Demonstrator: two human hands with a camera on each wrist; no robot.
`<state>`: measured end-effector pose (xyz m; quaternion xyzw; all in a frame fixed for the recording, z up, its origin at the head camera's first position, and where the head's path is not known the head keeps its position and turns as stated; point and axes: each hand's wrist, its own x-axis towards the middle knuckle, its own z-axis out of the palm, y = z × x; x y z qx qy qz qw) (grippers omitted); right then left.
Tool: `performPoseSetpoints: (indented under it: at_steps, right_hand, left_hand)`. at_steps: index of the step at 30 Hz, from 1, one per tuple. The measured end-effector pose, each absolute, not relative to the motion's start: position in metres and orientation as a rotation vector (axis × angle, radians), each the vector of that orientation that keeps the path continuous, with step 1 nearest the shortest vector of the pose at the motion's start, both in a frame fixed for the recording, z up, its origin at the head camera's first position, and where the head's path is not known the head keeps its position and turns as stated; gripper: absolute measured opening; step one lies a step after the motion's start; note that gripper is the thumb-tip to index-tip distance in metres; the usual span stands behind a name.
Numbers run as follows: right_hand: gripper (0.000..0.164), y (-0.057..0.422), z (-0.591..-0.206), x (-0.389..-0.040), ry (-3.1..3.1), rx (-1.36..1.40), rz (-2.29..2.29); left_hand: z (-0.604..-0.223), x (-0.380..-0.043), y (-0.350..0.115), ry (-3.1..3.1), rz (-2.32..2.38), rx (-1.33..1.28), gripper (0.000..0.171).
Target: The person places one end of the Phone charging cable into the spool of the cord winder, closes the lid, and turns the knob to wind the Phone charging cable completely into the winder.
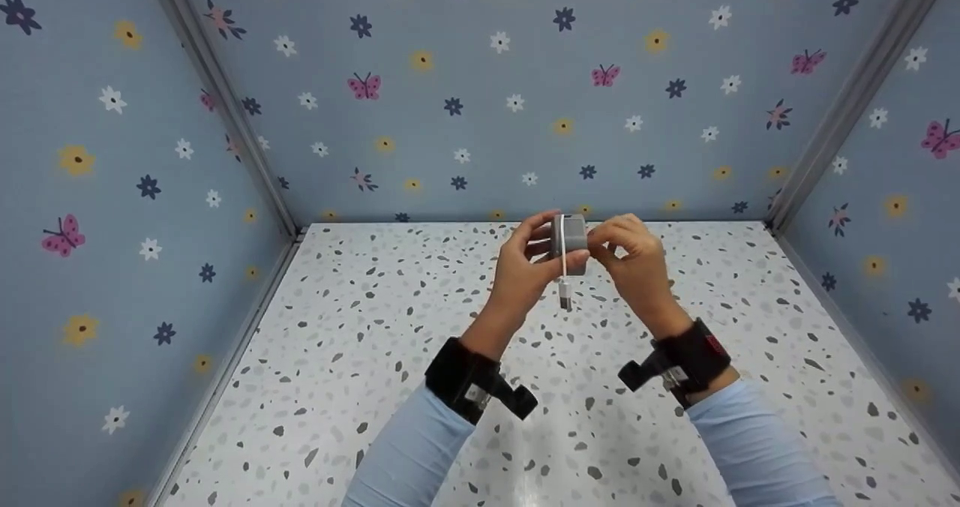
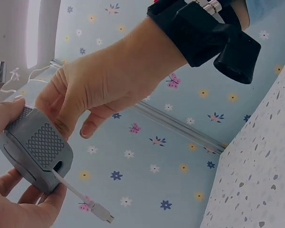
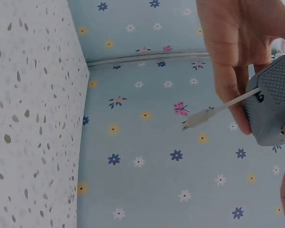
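Note:
Up in front of the far wall, my left hand [image 1: 523, 263] grips a small grey case [image 1: 574, 233] with a textured, diamond-patterned surface. Thumb and fingers sit on opposite sides of it. A white charging cable [image 1: 564, 252] runs along the case, and its metal-tipped plug [image 2: 102, 212] dangles free below. My right hand [image 1: 634, 256] is at the right side of the case, its thumb and index finger bent together at the edge. In the left wrist view those fingertips go partly behind the case [image 2: 45, 145]; I cannot tell what they pinch.
Below the hands lies a white speckled tabletop [image 1: 375, 327]. Blue walls [image 1: 465, 132] printed with flowers and butterflies enclose it at the back and both sides, with grey metal strips [image 1: 225, 109] at the corners. Black camera straps [image 1: 461, 379] circle both wrists.

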<state>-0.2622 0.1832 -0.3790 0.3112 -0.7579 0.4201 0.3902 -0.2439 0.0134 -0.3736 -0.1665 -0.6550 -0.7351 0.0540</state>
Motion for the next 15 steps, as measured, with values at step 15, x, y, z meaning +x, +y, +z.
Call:
performPoseSetpoints:
  at_steps: [15]
  right_hand:
    - [0.010, 0.192, -0.383, -0.270, -1.916, 0.895, 1.109]
  left_hand:
    - [-0.374, -0.245, 0.011, -1.973, -2.257, -0.508, 0.061]
